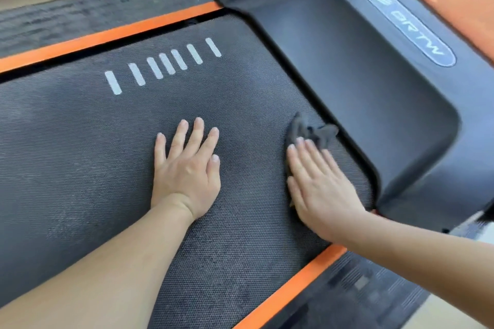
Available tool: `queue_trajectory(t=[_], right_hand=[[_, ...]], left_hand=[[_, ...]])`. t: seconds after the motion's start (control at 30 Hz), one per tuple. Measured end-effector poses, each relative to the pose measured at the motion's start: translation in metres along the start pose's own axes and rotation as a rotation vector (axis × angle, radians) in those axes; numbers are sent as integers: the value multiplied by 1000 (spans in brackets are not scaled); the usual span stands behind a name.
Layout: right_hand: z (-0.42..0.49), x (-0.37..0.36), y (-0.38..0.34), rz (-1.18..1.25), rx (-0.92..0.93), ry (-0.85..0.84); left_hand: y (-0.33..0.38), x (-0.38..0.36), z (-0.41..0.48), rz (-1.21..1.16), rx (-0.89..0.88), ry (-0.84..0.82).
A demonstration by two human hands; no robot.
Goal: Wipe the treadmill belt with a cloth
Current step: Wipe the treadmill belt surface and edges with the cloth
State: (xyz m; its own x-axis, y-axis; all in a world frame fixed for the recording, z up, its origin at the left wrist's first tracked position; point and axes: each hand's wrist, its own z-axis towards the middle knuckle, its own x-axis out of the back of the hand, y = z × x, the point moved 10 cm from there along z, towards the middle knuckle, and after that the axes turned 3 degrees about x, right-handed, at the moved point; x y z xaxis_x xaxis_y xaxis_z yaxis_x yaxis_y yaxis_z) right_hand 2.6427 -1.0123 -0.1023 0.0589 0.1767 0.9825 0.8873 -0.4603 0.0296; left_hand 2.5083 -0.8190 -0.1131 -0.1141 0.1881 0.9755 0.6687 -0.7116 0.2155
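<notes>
The wiping step is in hand at the front end of the treadmill belt (80,141). The right hand (320,189) lies flat on a dark grey cloth (311,131), fingers straight and close together, pressing it onto the belt just beside the curved edge of the black motor cover (361,75). Most of the cloth is hidden under the palm. A crumpled end pokes out past the fingertips, and the blur there makes it hard to say whether it touches the cover. The left hand (187,168) rests flat on the bare belt, apart from the cloth, all 5 fingers spread and holding nothing. I judge it to be a brace.

The next move calls for a sweep of the cloth across the belt's width under steady downward pressure, and the left hand would have to lift or shift out of that path.

The belt is dark grey with a fine dotted texture. 7 white stripes (160,67) are printed near the far orange side strip (107,37). Paler patches show toward the left, and a darker band runs between the 2 forearms.
</notes>
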Motion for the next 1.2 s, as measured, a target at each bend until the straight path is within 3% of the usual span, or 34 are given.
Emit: queue_trajectory(t=[0.1, 0.13, 0.23, 0.33, 0.47, 0.53, 0.7, 0.77, 0.87, 0.93, 1.0, 1.1, 1.13, 1.2], right_hand=[[-21, -6, -33, -25, 336, -60], [-17, -7, -17, -48, 309, -52], [-1, 0, 63, -72, -55, -4], [-6, -3, 54, 18, -166, -8], [-34, -8, -46, 107, 313, -77], [-31, -6, -44, 60, 400, -72], [9, -6, 54, 98, -172, 46], [9, -7, 33, 93, -85, 39], [-10, -8, -34, 116, 275, 2], [-11, -8, -41, 112, 374, -25], [6, -5, -15, 94, 264, 23], [31, 4, 48, 128, -108, 115], [36, 3, 53, 141, -159, 109], [33, 4, 26, 178, -59, 111]], left_hand=[[1, 0, -1, 1, -5, -13], [0, 0, -1, -1, -8, -14], [-2, -1, -1, -2, -8, -12], [-2, -1, -1, -8, -5, -1], [0, -1, 0, 7, -9, 6], [-2, -1, 0, 10, -11, 3], [-1, 0, -2, -6, -14, 17], [0, 0, 0, -1, -10, 7], [0, 1, -1, -4, -15, 6], [0, 0, -1, -1, -14, 10], [-1, -1, 0, -5, -16, 7], [-1, -1, -1, 2, -14, 14], [-1, -1, -1, -2, -12, 15], [0, 0, 0, -6, -14, 3]])
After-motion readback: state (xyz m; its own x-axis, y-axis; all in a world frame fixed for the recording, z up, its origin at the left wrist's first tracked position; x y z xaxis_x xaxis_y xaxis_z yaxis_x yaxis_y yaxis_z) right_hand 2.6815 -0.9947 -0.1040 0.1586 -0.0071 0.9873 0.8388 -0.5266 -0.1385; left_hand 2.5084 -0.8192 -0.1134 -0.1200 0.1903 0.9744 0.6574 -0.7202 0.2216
